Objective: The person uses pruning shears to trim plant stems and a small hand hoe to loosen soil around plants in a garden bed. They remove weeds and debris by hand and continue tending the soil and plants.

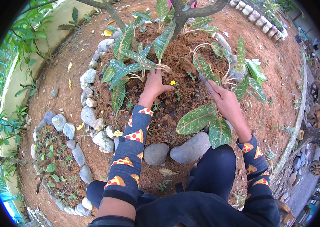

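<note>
My left hand [154, 84] reaches into the reddish soil [171, 105] at the base of a variegated aglaonema [140, 59], thumb spread wide from the fingers. Its fingertips touch or sit just under the pale stem base [164, 68]; leaves partly hide them. My right hand [224, 99] grips a narrow hand tool [204, 80] with a grey metal part. The tool's far end points into the soil, and a brown, soil-coloured piece there may be its blade. Another aglaonema [228, 75] leans beside my right hand. A small yellow flower [172, 82] grows between both hands.
Rounded stones [89, 115] ring the bed, with a large grey stone [191, 147] before my knees. A tree trunk [178, 18] rises at the far side. Broad leaves [196, 119] hang near my right wrist. A smaller stone-edged bed [63, 170] lies left.
</note>
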